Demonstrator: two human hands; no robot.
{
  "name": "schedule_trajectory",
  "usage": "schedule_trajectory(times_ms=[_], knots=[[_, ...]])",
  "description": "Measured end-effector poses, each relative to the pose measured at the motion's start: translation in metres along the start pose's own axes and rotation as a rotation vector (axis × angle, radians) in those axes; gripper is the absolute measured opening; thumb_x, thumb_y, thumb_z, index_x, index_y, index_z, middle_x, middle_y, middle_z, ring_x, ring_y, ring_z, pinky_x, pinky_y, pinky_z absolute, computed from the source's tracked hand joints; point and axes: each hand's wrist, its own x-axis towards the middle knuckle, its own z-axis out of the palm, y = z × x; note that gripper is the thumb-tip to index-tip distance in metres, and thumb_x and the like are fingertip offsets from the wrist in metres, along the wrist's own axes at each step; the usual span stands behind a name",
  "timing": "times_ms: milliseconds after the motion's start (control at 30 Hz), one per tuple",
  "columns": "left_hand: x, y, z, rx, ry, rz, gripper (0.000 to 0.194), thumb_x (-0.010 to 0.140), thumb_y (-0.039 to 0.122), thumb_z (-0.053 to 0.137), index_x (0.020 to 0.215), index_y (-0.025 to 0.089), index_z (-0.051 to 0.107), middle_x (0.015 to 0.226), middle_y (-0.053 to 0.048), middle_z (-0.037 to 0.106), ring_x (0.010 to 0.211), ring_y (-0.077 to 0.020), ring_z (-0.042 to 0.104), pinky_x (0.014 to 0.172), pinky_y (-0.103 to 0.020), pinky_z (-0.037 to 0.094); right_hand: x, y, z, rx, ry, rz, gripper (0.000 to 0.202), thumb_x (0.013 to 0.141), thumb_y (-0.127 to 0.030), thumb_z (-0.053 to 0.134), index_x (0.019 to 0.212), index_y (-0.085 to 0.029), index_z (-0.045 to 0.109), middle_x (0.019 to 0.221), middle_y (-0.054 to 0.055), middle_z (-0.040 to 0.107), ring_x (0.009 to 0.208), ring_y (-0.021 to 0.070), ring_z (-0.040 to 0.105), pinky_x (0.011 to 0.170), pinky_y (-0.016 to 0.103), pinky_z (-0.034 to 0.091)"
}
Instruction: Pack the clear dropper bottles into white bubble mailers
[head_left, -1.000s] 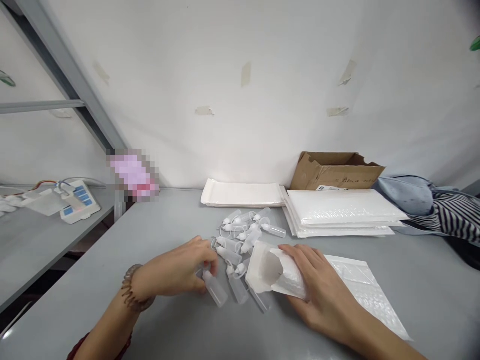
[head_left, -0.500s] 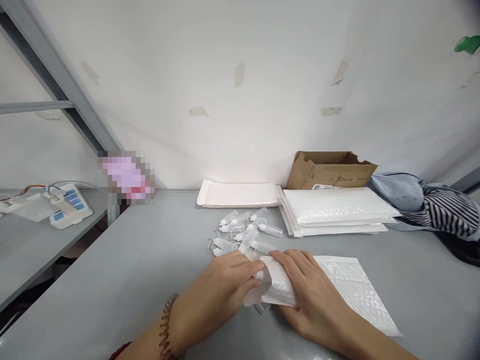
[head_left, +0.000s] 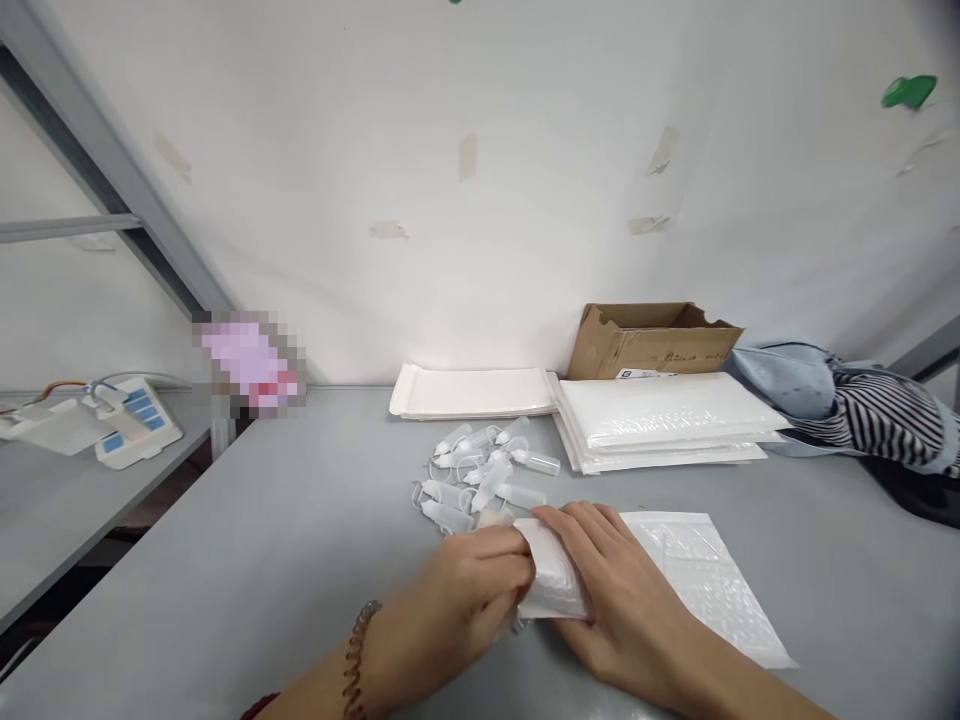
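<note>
- I gripped one white, glossy, bubble-textured mailer [head_left: 555,575] in my right hand [head_left: 619,600], well in from the tabletop's [head_left: 322,500] left edge.
- My left hand [head_left: 465,590] curled at its mouth; whether it pinched anything, I couldn't tell.
- Roughly ten translucent bottles [head_left: 491,485] lay toward the back edge.

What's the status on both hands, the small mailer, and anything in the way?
Right hand gripping small white mailer. Left hand at its open end, its hold hidden. Loose bottles close by, nothing visibly blocking.
</note>
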Motion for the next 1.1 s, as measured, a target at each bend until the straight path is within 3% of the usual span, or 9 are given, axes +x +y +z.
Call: schedule_trajectory(times_ms=[167, 333, 533, 833, 1100], knots=[[0.001, 0.001, -0.008, 0.032, -0.088, 0.082, 0.026, 0.089, 0.005, 0.042, 0.067, 0.015, 0.051, 0.071, 0.0, 0.056, 0.066, -0.0106, 0.047, 0.064, -0.02, 0.04, 0.0, 0.0, -0.002, -0.013, 0.018, -0.013, 0.053, 0.07, -0.012, 0.044, 0.123, -0.012, 0.037, 0.103, 0.012, 0.054, 0.09, 0.0264, 0.048, 0.079, 0.045, 0.041], [0.002, 0.001, -0.01, 0.235, -0.003, 0.224, 0.028, 0.094, 0.009, 0.037, 0.073, 0.015, 0.056, 0.073, -0.002, 0.059, 0.068, -0.0124, 0.046, 0.067, -0.023, 0.043, 0.0, -0.001, -0.004, -0.032, 0.036, -0.012, 0.053, 0.071, -0.012, 0.043, 0.123, -0.011, 0.038, 0.1, 0.012, 0.054, 0.088, 0.026, 0.048, 0.077, 0.044, 0.042], [-0.003, -0.003, -0.004, 0.151, 0.121, 0.155, 0.019, 0.091, 0.007, 0.044, 0.088, 0.013, 0.062, 0.088, -0.006, 0.065, 0.075, -0.0119, 0.058, 0.07, -0.019, 0.046, 0.003, 0.001, -0.006, -0.026, 0.04, 0.005, 0.054, 0.07, -0.013, 0.045, 0.123, -0.012, 0.037, 0.101, 0.012, 0.053, 0.088, 0.0256, 0.048, 0.076, 0.044, 0.042], [-0.002, 0.006, 0.0, 0.021, 0.118, 0.06, 0.026, 0.089, 0.006, 0.042, 0.072, 0.014, 0.06, 0.072, -0.002, 0.059, 0.063, -0.0093, 0.052, 0.058, -0.016, 0.041, 0.002, 0.002, -0.007, -0.043, 0.021, 0.003, 0.057, 0.069, -0.013, 0.045, 0.126, -0.012, 0.035, 0.102, 0.012, 0.053, 0.088, 0.0258, 0.048, 0.076, 0.044, 0.042], [-0.001, 0.006, 0.008, -0.008, 0.147, 0.058, 0.025, 0.088, 0.003, 0.043, 0.073, 0.013, 0.06, 0.076, -0.003, 0.06, 0.067, -0.0097, 0.054, 0.062, -0.017, 0.043, 0.001, -0.002, -0.007, -0.079, 0.016, -0.041, 0.059, 0.069, -0.013, 0.044, 0.127, -0.01, 0.035, 0.101, 0.013, 0.053, 0.087, 0.0264, 0.048, 0.075, 0.044, 0.044]])
